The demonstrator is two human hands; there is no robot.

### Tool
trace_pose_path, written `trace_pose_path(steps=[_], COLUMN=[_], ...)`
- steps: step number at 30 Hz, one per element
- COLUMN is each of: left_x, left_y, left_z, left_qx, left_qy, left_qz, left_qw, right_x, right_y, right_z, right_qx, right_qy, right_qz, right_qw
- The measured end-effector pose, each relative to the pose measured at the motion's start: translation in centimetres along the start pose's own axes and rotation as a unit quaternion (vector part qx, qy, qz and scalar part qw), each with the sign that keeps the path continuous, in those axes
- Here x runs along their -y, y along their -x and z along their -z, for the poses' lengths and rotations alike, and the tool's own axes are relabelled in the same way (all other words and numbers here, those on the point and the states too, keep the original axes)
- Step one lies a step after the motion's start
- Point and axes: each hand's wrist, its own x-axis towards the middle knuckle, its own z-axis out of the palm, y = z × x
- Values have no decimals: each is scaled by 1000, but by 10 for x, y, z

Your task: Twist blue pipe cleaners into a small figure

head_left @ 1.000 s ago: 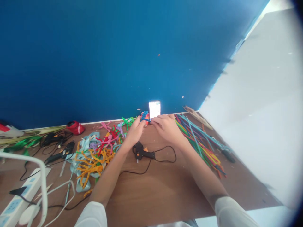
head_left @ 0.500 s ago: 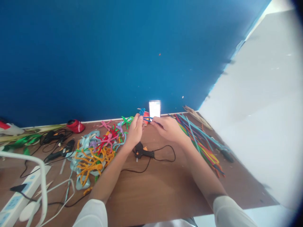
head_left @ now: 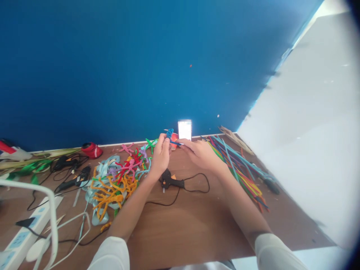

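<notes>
A blue pipe cleaner (head_left: 170, 133), coiled thick at its upper end, is pinched in my left hand (head_left: 161, 155). Its straight ends run across to my right hand (head_left: 201, 152), whose thumb and fingers close on them. Both hands are held above the table's far side, before a bright phone screen (head_left: 185, 130). Behind the pipe cleaner, a red container (head_left: 174, 138) is partly hidden. Below the hands lies a black glue gun (head_left: 172, 181) with its cord looping right.
Left of my arm is a heap of pipe cleaner figures (head_left: 131, 167) and light blue ribbon (head_left: 99, 217). Loose coloured pipe cleaners (head_left: 239, 161) lie at the right. More glue guns (head_left: 74, 180), a power strip (head_left: 30, 228) and a white bent frame (head_left: 53, 213) occupy the left. A blue wall (head_left: 157, 67) rises behind.
The two straight blue ends, apart before, now look drawn together into nearly one line between my hands. My right fingers have shifted slightly, and the view has moved a little.
</notes>
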Motion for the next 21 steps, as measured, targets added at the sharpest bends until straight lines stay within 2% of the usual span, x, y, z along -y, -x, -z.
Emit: trace_pose_path(steps=[8, 13, 17, 21], left_x=[3, 5, 4, 2], left_y=[6, 6, 5, 4], left_z=[-7, -6, -5, -4], left_qx=[-31, -24, -6, 10], left_qy=[-32, -122, -211, -222], left_qz=[-6, -55, -89, -89], left_qw=[999, 991, 974, 971], right_x=[2, 6, 14, 14], right_y=[-3, -3, -5, -7], right_z=[-15, -25, -27, -27], right_qx=[13, -13, -33, -52], right_qy=[72, 134, 71, -39], right_qz=[-22, -20, -28, -66], right_qw=[997, 991, 997, 996])
